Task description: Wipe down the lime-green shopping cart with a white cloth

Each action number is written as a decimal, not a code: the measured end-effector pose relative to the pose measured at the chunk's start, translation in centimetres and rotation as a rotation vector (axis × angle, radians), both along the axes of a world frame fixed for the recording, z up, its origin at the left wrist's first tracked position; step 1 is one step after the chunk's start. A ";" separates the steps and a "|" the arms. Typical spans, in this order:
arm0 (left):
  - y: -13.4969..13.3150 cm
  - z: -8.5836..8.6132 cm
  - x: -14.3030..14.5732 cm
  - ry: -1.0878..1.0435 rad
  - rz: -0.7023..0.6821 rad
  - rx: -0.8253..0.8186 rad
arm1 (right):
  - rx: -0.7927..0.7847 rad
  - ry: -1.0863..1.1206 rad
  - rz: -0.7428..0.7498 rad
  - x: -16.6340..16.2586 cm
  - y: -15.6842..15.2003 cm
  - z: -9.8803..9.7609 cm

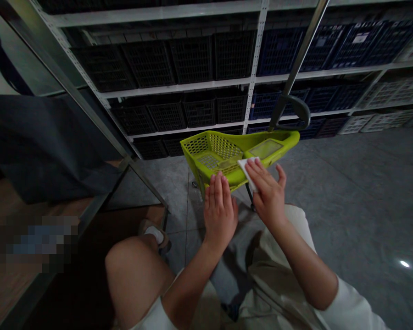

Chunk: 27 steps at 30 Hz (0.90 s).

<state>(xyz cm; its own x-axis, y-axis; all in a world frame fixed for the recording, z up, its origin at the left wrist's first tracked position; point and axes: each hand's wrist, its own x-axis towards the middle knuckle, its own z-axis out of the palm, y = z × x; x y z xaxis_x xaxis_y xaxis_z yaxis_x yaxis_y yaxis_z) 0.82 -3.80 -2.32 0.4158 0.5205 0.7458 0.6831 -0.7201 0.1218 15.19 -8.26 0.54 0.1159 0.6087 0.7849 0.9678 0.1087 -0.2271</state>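
A lime-green plastic shopping cart [234,176] with a perforated basket stands in front of my knees. It has a grey loop handle [304,112] at the far right and dark legs below. My left hand [220,213] rests with outstretched fingers on the basket's near rim. Farther right, my right hand [268,192] presses a folded white cloth [243,166] against the rim, its fingers lying over the cloth and the little finger apart. Part of the cloth is hidden under that hand.
White metal shelves [179,89] full of black crates [191,59] and blue crates [278,52] stand behind the cart. A metal-framed table [99,204] with dark fabric [55,151] is at left. Grey tiled floor [358,197] extends to the right. A slanting metal pole [306,48] rises near the handle.
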 end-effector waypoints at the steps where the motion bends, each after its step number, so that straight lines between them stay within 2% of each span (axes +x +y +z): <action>1: 0.0 -0.1 0.0 -0.009 0.000 0.004 | -0.021 -0.017 0.059 -0.9 -0.2 0.0; 3: 0.1 -0.3 0.1 -0.019 0.005 0.020 | -0.055 -0.065 0.180 -2.1 -0.5 0.1; 5: 0.2 -0.3 0.0 -0.011 0.010 0.026 | -0.071 -0.095 0.218 -1.6 -0.5 0.1; 9: 0.1 0.1 -0.3 0.024 -0.003 -0.001 | -0.005 -0.039 0.054 1.5 0.3 0.1; 12: 0.1 0.0 -0.2 0.018 -0.008 -0.010 | 0.043 0.002 -0.036 1.1 0.4 0.1; 16: 0.1 -0.3 -0.1 -0.015 0.008 0.012 | -0.012 -0.062 0.163 -2.3 -0.5 0.1; 18: 0.1 -0.3 -0.2 -0.002 0.016 0.015 | -0.039 -0.103 0.219 -2.3 -0.7 -0.1; 20: 0.1 0.0 -0.3 0.021 0.014 0.006 | -0.037 -0.106 0.175 -0.6 -0.5 -0.3; 23: 0.0 0.3 -0.4 0.037 0.007 -0.011 | 0.047 -0.042 0.016 1.9 0.2 -0.4; 25: 0.0 0.2 -0.3 0.027 0.000 -0.016 | 0.069 -0.004 -0.034 1.8 0.3 -0.5; 27: 0.0 -0.1 -0.2 0.005 -0.004 -0.017 | 0.036 0.002 0.025 0.0 0.0 -0.5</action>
